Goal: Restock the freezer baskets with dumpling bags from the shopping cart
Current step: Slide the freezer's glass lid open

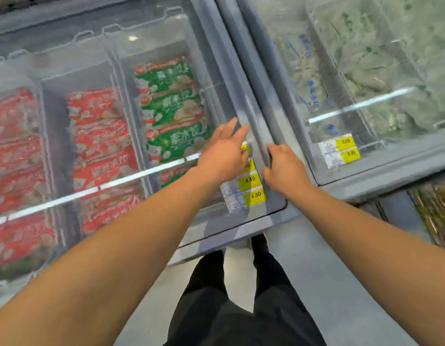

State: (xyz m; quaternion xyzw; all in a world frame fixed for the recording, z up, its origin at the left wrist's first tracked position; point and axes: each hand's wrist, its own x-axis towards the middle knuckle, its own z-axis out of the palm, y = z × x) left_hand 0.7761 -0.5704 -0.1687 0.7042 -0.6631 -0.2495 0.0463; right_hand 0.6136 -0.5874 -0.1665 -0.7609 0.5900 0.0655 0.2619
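Observation:
A chest freezer with a sliding glass lid (166, 36) fills the left and middle of the head view. Under the glass lie green dumpling bags (171, 108) in one basket and red dumpling bags (101, 146) in the baskets to the left. My left hand (224, 151) lies with straight fingers on the glass near the lid's right edge. My right hand (283, 168) curls its fingers round the grey lid handle (256, 116) along that edge. Neither hand holds a bag.
A second freezer (366, 71) with pale green and white bags stands to the right. Yellow price labels (251, 188) stick to the near corner of the left lid, others (341, 151) to the right one. My legs stand on grey floor below.

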